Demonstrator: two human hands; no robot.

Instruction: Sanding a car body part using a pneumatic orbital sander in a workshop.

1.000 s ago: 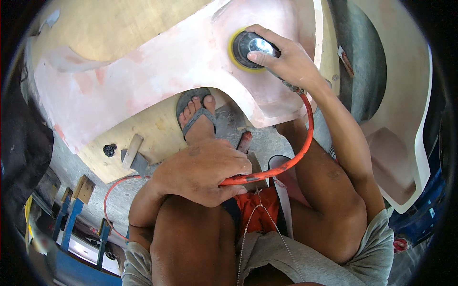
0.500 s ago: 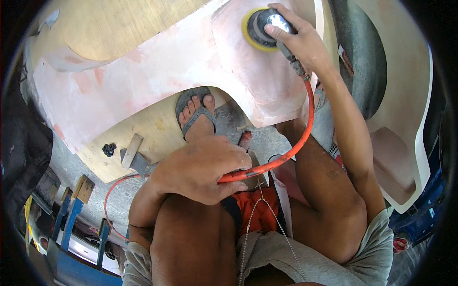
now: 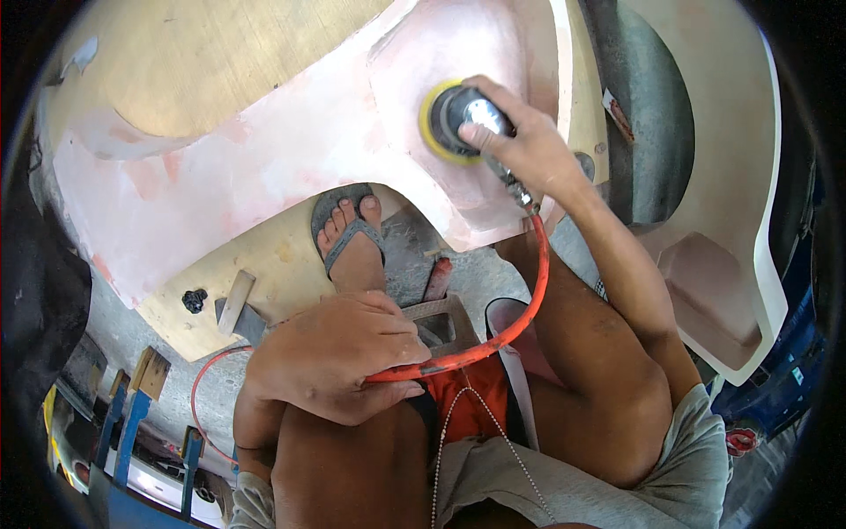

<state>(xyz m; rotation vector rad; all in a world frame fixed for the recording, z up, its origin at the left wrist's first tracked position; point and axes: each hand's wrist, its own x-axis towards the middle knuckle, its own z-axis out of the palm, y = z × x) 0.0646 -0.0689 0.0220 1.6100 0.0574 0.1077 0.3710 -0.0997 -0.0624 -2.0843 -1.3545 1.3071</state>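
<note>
A round sander [image 3: 485, 115] is being gripped from above by the right hand [image 3: 526, 141], and its yellow pad [image 3: 428, 126] is being held over the broad, hollowed part of a pinkish-white panel [image 3: 326, 132], near the panel's right-hand edge. Whether the whole pad is touching the surface cannot be told. The dark body of the sander is being pinched between the thumb, which is lying along the near side, and the forefinger, which is being stretched over the far side; how the other fingers are being placed cannot be told, as they are largely hidden.

A red hose [image 3: 520, 322] is being joined to the sander by a metal fitting [image 3: 520, 189] and is being led down in a curve to the left hand [image 3: 339, 357]. There it is being pinched between the thumb and the side of the forefinger, with the fingers being folded close together. The left hand is being held above the knee, well apart from the panel.

The panel is being laid over a wooden board [image 3: 220, 53]. On the board's nearer part, a crumpled black lump [image 3: 195, 301] is lying beside a strip of wood [image 3: 235, 302], which is being set across a flat grey piece [image 3: 249, 326]. A sandalled foot [image 3: 357, 264] is being rested just below the panel's curved edge. To the right, a second pale panel [image 3: 731, 176] is being stood beside a dark grey curved piece [image 3: 665, 115].
</note>
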